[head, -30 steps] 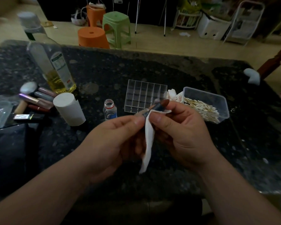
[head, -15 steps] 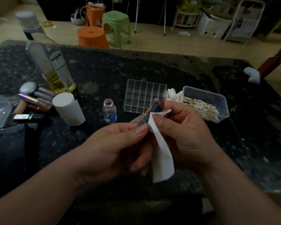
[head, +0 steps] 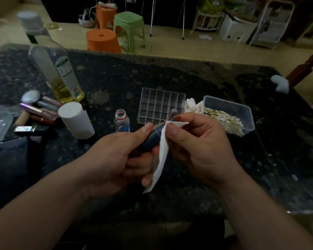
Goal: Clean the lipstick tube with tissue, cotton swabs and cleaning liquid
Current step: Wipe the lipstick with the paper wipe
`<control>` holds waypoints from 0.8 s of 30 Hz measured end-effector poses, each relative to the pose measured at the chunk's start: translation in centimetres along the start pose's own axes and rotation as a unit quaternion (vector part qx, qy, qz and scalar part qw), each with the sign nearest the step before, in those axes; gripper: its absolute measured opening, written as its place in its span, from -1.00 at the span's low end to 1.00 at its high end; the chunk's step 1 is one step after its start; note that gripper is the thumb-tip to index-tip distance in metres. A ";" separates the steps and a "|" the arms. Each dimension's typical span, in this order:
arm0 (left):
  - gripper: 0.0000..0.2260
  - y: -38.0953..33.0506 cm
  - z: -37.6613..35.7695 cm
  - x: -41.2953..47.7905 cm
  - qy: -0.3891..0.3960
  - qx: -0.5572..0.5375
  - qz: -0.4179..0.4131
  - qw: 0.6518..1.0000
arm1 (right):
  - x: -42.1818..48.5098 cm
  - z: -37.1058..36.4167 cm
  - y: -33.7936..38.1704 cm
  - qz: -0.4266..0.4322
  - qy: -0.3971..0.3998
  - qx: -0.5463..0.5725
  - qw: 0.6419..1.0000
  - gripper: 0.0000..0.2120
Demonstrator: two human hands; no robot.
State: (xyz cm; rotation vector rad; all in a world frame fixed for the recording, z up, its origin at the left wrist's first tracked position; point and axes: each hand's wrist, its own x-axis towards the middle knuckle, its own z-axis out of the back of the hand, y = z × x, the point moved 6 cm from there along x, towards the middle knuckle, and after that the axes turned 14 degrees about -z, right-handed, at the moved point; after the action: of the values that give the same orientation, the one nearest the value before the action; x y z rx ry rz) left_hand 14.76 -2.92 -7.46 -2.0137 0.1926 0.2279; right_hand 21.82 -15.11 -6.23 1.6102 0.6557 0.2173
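A dark blue lipstick tube [head: 154, 137] is held above the dark stone table, tilted with its top pointing away to the right. My left hand [head: 114, 159] grips its lower end. My right hand [head: 201, 147] pinches a white tissue [head: 161, 156] against the tube's upper part, and the tissue's free end hangs down between my hands. A small open bottle of cleaning liquid [head: 121, 120] stands just behind my left hand. Cotton swabs fill a clear plastic box [head: 229, 115] to the right.
A clear gridded organizer [head: 161, 107] stands behind my hands. Crumpled used tissues [head: 192, 105] lie beside it. A tissue roll [head: 76, 120], a large bottle of yellow liquid [head: 61, 76] and several lipstick tubes [head: 38, 110] are at the left. A dark pouch [head: 9, 159] lies at the left edge.
The tissue has shifted along the tube and its hanging end has swung. My left hand has slid its grip slightly, showing more of the blue tube.
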 end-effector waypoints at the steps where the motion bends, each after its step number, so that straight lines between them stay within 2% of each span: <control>1: -0.61 0.0 0.4 -0.1 -0.005 0.013 -0.001 1.000 | 0.0 0.0 0.0 0.001 0.001 -0.003 1.000 -0.89; 4: -0.77 -0.1 1.0 0.1 -0.026 0.046 -0.066 0.996 | 0.0 0.0 -0.2 -0.003 -0.007 0.002 1.000 -0.85; 7: -0.77 -0.5 1.4 0.0 -0.052 0.079 -0.144 0.985 | 0.0 0.0 0.1 0.007 -0.009 0.001 1.000 -0.86; 10: -0.78 -0.4 1.2 0.0 -0.050 0.074 -0.142 0.986 | -0.1 -0.1 0.3 0.016 -0.008 -0.004 1.000 -0.82; 11: -0.72 -0.2 1.2 0.1 -0.046 0.073 -0.135 0.987 | -0.2 -0.2 0.4 0.019 -0.005 -0.006 1.000 -0.80; 14: -0.35 0.2 1.3 0.3 -0.020 0.050 -0.099 0.994 | -0.4 -0.3 0.7 0.024 -0.004 -0.008 1.000 -0.79; 17: -0.25 0.1 1.4 0.2 -0.004 0.051 -0.060 0.997 | -0.6 -0.4 0.9 0.027 -0.007 -0.022 0.999 -0.85; 20: -0.44 -0.4 1.8 0.2 -0.015 0.119 -0.071 0.990 | -0.9 -0.4 1.1 0.029 -0.021 -0.043 0.998 -0.85; 22: -0.69 -1.2 1.7 0.1 -0.022 0.180 -0.119 0.976 | -1.1 -0.5 1.3 0.032 -0.014 -0.049 0.998 -0.82; 24: -0.77 -1.8 2.0 0.0 -0.016 0.223 -0.166 0.960 | -1.1 -0.5 1.5 0.034 -0.002 -0.055 0.998 -0.84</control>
State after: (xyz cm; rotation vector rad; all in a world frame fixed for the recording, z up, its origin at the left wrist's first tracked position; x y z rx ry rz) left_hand 14.98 -0.33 -6.79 -1.5608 -0.1092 -0.0005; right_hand 21.06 -15.30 -4.47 1.5275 0.5759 0.2949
